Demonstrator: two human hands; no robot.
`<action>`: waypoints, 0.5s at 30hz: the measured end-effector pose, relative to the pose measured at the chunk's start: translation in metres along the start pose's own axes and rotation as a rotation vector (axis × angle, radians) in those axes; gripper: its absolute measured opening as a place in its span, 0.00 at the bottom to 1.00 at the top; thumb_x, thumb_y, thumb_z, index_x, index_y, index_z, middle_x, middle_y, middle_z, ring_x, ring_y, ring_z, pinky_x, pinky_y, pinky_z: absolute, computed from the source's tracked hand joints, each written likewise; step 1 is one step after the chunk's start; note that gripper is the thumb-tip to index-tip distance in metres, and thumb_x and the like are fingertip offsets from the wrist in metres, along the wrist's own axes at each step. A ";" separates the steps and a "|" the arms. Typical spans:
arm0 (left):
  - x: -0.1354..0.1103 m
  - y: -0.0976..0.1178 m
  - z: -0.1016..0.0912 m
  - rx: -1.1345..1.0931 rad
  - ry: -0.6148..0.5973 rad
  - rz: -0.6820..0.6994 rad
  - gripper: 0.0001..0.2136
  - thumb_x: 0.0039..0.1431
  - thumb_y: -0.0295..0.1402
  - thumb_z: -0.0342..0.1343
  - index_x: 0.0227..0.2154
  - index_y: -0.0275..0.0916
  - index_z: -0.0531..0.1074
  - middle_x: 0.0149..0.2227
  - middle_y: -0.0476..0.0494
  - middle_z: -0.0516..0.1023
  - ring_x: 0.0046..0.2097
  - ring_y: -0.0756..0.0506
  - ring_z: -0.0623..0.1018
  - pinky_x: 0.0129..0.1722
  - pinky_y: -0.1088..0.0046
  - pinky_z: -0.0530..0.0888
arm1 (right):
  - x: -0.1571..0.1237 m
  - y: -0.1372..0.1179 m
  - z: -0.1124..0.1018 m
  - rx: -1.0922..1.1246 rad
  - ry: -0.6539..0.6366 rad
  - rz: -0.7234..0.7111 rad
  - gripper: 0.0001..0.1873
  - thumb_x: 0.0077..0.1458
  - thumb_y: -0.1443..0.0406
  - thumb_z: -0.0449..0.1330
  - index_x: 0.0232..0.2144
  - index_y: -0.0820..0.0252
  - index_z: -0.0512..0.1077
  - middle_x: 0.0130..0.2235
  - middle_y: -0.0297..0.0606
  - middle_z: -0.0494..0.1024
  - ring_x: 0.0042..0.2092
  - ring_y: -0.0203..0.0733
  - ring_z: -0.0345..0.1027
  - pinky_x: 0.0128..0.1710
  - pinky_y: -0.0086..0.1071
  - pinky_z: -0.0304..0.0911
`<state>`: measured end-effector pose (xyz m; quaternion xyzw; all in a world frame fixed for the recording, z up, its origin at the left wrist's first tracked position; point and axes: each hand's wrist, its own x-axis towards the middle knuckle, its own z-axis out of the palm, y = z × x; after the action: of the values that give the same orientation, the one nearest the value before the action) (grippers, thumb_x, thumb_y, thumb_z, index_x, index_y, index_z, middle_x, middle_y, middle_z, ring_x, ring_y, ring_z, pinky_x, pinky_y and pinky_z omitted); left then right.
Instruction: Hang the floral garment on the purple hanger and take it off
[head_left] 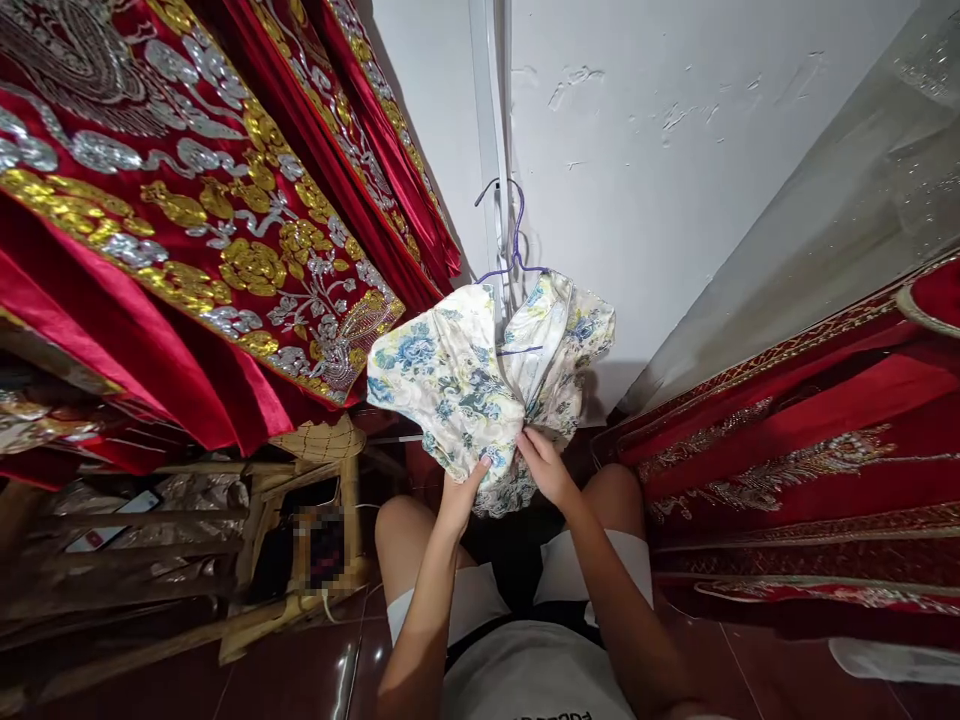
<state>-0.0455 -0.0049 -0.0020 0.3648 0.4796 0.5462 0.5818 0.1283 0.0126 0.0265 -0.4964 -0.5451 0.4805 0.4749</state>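
In front of me a short-sleeved floral blouse [465, 370], cream with blue flowers, hangs on a thin purple hanger [516, 235]. Its neckline gapes open at the top. My left hand [466, 490] grips the lower left front, thumb on top of the cloth and fingers hidden beneath it. At the lower end of the front opening, my right hand [547, 465] pinches the fabric between thumb and fingers. The blouse's lower hem bunches below my hands.
Red garments with gold and silver embroidery [255, 230] hang on the left. More red embroidered cloth [787, 460] lines the right side. A white wall [615, 180] with a metal pole stands ahead. A bamboo rack [262, 500] is at lower left.
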 end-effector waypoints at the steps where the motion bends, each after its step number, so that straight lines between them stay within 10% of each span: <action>1: -0.001 0.003 -0.002 0.024 -0.014 0.007 0.38 0.49 0.47 0.72 0.62 0.41 0.69 0.66 0.35 0.71 0.69 0.34 0.69 0.71 0.56 0.61 | 0.001 0.001 0.002 0.039 -0.012 0.009 0.25 0.64 0.42 0.52 0.29 0.54 0.65 0.28 0.34 0.71 0.33 0.42 0.66 0.36 0.35 0.63; 10: -0.003 0.006 -0.018 0.207 0.177 0.098 0.34 0.51 0.47 0.70 0.58 0.40 0.70 0.60 0.32 0.75 0.65 0.33 0.73 0.67 0.52 0.66 | 0.013 -0.029 -0.006 0.152 -0.085 -0.023 0.21 0.63 0.49 0.57 0.24 0.55 0.63 0.24 0.30 0.64 0.27 0.36 0.57 0.31 0.32 0.57; 15: -0.009 -0.002 0.005 0.549 0.571 0.631 0.32 0.57 0.43 0.67 0.61 0.38 0.63 0.62 0.29 0.68 0.64 0.36 0.70 0.65 0.54 0.67 | 0.000 -0.035 -0.009 0.227 -0.038 0.184 0.18 0.53 0.51 0.63 0.23 0.57 0.71 0.19 0.30 0.67 0.21 0.33 0.54 0.23 0.30 0.50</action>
<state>-0.0400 -0.0133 -0.0012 0.4675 0.6119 0.6272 0.1164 0.1339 0.0111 0.0616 -0.4782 -0.4482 0.5901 0.4714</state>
